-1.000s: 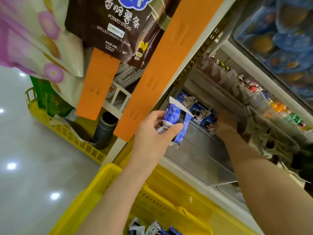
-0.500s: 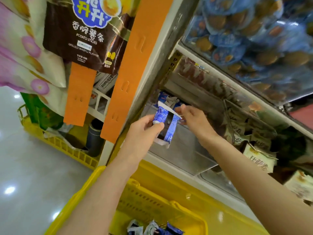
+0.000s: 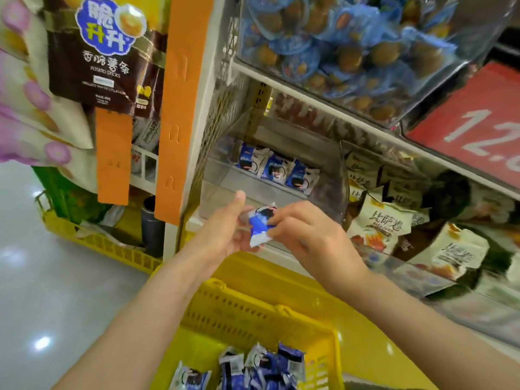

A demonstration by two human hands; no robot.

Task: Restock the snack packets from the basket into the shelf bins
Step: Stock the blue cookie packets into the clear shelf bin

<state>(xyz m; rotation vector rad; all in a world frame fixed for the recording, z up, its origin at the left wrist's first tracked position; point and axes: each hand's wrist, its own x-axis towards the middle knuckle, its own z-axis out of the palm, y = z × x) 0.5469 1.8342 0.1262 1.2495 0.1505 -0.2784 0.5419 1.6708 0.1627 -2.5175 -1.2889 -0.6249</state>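
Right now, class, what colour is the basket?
The basket is yellow; head view.

Open front of clear bin [image 3: 253, 190], blue packets [image 3: 277, 170] lined along its back, orange strip [image 3: 180, 108] close left, upper bin [image 3: 464, 38] overhanging

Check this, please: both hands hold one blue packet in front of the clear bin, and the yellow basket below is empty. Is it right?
Not fully. The head view shows the basket is not empty: several blue packets lie in it. The rest stands: left hand and right hand hold one packet before the bin.
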